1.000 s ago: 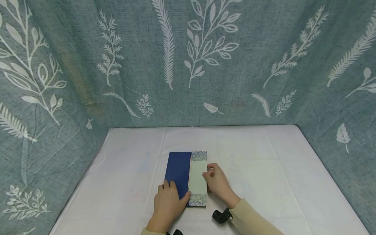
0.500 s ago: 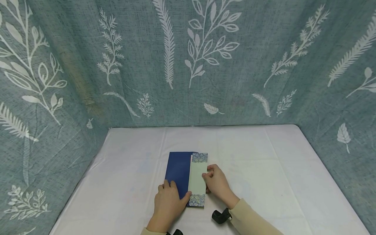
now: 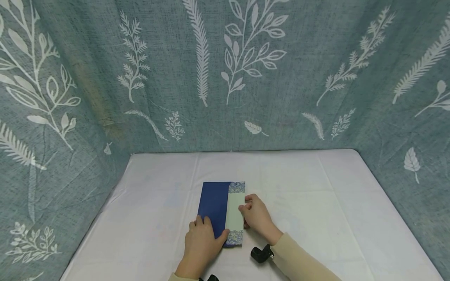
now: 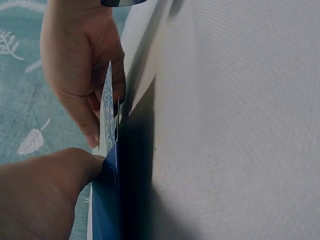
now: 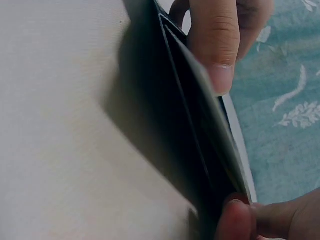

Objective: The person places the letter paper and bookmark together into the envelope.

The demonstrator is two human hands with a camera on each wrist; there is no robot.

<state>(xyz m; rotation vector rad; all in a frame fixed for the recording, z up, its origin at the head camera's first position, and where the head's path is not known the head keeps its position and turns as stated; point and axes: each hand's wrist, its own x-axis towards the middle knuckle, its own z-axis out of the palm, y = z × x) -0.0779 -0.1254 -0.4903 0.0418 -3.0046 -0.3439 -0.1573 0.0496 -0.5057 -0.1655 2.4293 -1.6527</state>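
A dark blue envelope lies lengthwise at the table's near middle, its mouth facing right. A pale green card with blue lace-like patterned ends sticks out of that mouth; its left part is hidden. My left hand grips the envelope, fingers at its left edge and thumb across the lower front by the mouth. At the card's right edge, my right hand pinches between thumb and fingers. Seen from the left wrist, the card stands slightly raised from the cloth. Layers of the dark envelope part in the right wrist view.
White cloth covers the table around the envelope. A blue-green curtain with white leaf prints hangs behind and along both sides. A black wrist camera mount sits beneath my right wrist.
The card has shifted slightly left, so a little less of it sticks out, and my right hand has moved left with it. It tilted briefly midway. My left hand has stayed put.
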